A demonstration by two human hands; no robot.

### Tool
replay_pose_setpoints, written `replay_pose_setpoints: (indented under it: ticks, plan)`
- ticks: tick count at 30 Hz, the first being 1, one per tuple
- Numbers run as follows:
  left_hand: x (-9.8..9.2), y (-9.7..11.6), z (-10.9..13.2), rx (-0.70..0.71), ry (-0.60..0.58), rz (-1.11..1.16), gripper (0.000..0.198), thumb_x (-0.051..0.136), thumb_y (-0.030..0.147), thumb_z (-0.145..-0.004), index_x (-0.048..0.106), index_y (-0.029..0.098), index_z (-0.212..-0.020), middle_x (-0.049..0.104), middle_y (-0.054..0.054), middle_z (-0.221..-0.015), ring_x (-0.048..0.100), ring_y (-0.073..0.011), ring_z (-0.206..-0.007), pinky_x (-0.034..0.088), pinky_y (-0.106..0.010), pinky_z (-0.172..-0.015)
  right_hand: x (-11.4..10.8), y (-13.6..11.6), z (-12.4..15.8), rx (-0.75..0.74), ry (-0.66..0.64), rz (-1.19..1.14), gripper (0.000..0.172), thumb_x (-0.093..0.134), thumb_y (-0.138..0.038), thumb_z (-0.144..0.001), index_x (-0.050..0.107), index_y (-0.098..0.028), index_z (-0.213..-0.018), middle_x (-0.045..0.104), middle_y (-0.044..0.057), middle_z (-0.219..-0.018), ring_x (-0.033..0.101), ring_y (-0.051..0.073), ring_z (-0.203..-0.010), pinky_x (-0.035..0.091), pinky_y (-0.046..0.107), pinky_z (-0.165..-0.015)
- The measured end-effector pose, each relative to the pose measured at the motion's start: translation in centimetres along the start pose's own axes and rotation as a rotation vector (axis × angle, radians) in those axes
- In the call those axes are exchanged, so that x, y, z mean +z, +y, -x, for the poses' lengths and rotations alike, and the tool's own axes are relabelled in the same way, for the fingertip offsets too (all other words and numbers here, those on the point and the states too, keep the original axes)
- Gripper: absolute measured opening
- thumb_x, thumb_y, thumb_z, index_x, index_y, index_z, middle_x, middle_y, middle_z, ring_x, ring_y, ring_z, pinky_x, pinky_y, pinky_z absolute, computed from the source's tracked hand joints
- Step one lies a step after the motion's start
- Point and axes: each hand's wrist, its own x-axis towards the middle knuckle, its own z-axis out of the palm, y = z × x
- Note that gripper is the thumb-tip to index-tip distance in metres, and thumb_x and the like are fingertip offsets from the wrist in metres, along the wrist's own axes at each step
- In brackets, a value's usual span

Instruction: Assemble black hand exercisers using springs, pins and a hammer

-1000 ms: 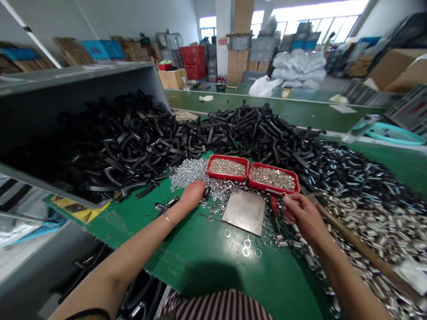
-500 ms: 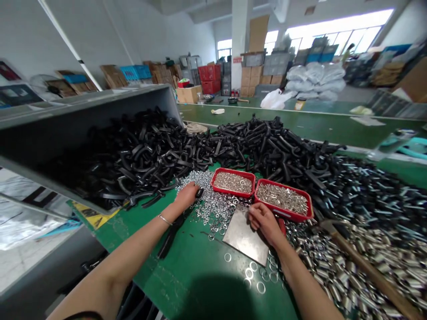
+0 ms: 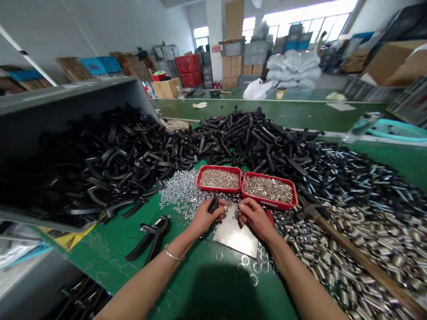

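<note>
My left hand [image 3: 204, 218] is closed around a small black part [image 3: 212, 204]. A tiny shiny metal piece [image 3: 226, 208] shows at its fingertips. Just across from it, my right hand [image 3: 255, 217] is pinched over the upper edge of a flat metal plate [image 3: 235, 235]; whatever its fingertips hold is hidden. Behind the left hand spreads a heap of small metal nuts and rings [image 3: 182, 191]. Two red trays, one with tiny bits [image 3: 196, 180] and one with small pins [image 3: 294, 195], stand beyond the hands. Left of my wrist lies a black two-armed handle [image 3: 151, 238].
Black handles [image 3: 247, 133] are piled at the back and fill a tipped grey bin [image 3: 140, 95] at left. On the right are a wooden-handled hammer [image 3: 360, 258], metal sleeves [image 3: 360, 284] and black parts with bolts [image 3: 353, 171]. Loose rings [image 3: 253, 280] lie in front.
My left hand has moved from the nut heap toward the plate, close to my right hand. The black two-armed handle now shows clear of my left forearm. The view has turned right.
</note>
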Motion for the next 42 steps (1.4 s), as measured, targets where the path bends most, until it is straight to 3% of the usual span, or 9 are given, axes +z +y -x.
replay_pose_setpoints:
  ticks: [3, 7, 14, 19, 26, 31, 33, 40, 42]
  plan:
    - [1.7, -0.4, 0.0, 0.039, 0.009, -0.037, 0.035, 0.07, 0.045, -0.081, 0.071, 0.015, -0.1, 0.066, -0.002, -0.07, 0.058, -0.0132, -0.059, 0.047, -0.024, -0.059, 0.1, 0.0, 0.3, 0.001, -0.037, -0.038, 0.025, 0.071, -0.04, -0.087, 0.057, -0.021, -0.095, 0.055, -0.007, -0.062, 0.057, 0.011, -0.053, 0.052, 0.027, -0.055]
    - [1.9, -0.1, 0.3, 0.105, -0.024, -0.099, 0.03, 0.067, 0.041, -0.085, 0.074, 0.017, -0.1, 0.071, -0.004, -0.085, 0.059, -0.0135, -0.067, 0.046, -0.023, -0.063, 0.3, -0.1, 0.4, 0.022, -0.064, -0.072, 0.027, 0.073, -0.037, -0.085, 0.057, -0.02, -0.098, 0.059, -0.006, -0.065, 0.063, 0.013, -0.057, 0.055, 0.03, -0.058]
    - [2.5, 0.5, 0.9, -0.023, -0.014, 0.07, 0.034, 0.07, 0.041, -0.081, 0.073, 0.014, -0.101, 0.061, 0.0, -0.065, 0.052, -0.0113, -0.058, 0.041, -0.021, -0.055, 0.3, -0.3, 0.4, 0.061, -0.053, -0.147, 0.03, 0.075, -0.039, -0.084, 0.056, -0.019, -0.094, 0.059, -0.006, -0.064, 0.062, 0.013, -0.056, 0.053, 0.027, -0.056]
    - [2.2, 0.6, 1.0, -0.041, -0.054, 0.076, 0.032, 0.072, 0.04, -0.081, 0.073, 0.015, -0.1, 0.06, 0.001, -0.066, 0.051, -0.0104, -0.058, 0.042, -0.021, -0.057, 0.4, -0.5, 0.4, 0.084, -0.043, -0.204, 0.03, 0.077, -0.039, -0.082, 0.058, -0.018, -0.092, 0.06, -0.005, -0.065, 0.062, 0.012, -0.056, 0.053, 0.026, -0.056]
    - [1.4, -0.5, 1.3, 0.097, -0.031, -0.041, 0.026, 0.068, 0.037, -0.086, 0.074, 0.017, -0.1, 0.067, -0.004, -0.085, 0.059, -0.0128, -0.068, 0.047, -0.024, -0.065, 0.2, -0.2, 0.4, 0.161, -0.092, -0.258, 0.031, 0.078, -0.033, -0.083, 0.063, -0.016, -0.104, 0.069, 0.002, -0.081, 0.067, 0.013, -0.064, 0.057, 0.028, -0.062]
    - [1.4, -0.6, 1.1, 0.453, -0.021, -0.264, 0.019, 0.064, 0.029, -0.089, 0.075, 0.021, -0.103, 0.071, -0.008, -0.098, 0.066, -0.0192, -0.092, 0.05, -0.031, -0.084, -0.1, -0.1, 0.4, 0.242, -0.102, -0.322, 0.032, 0.079, -0.029, -0.082, 0.069, -0.012, -0.107, 0.069, 0.004, -0.084, 0.064, 0.01, -0.068, 0.058, 0.026, -0.071]
    - [1.3, -0.3, 1.0, 0.514, -0.039, -0.283, 0.02, 0.063, 0.027, -0.09, 0.074, 0.022, -0.106, 0.071, -0.008, -0.098, 0.066, -0.0191, -0.092, 0.051, -0.031, -0.084, 0.0, -0.1, 0.4, 0.26, -0.088, -0.349, 0.031, 0.081, -0.028, -0.08, 0.07, -0.012, -0.105, 0.069, 0.003, -0.082, 0.062, 0.009, -0.067, 0.058, 0.025, -0.07]
    - [0.8, 0.5, 1.4, 0.238, -0.105, -0.158, 0.021, 0.069, 0.033, -0.086, 0.076, 0.019, -0.099, 0.069, -0.005, -0.089, 0.064, -0.0141, -0.074, 0.05, -0.025, -0.07, 0.0, -0.4, 0.5, 0.354, -0.174, -0.39, 0.028, 0.079, -0.033, -0.082, 0.068, -0.012, -0.096, 0.064, -0.001, -0.071, 0.056, 0.006, -0.057, 0.053, 0.019, -0.057]
    - [0.7, 0.4, 1.6, 0.15, -0.098, -0.113, 0.024, 0.07, 0.036, -0.085, 0.076, 0.018, -0.1, 0.069, -0.004, -0.087, 0.061, -0.0121, -0.067, 0.048, -0.023, -0.064, 0.3, -0.3, 0.6, 0.309, -0.172, -0.355, 0.028, 0.078, -0.034, -0.083, 0.066, -0.013, -0.096, 0.06, -0.004, -0.066, 0.055, 0.007, -0.054, 0.053, 0.021, -0.055]
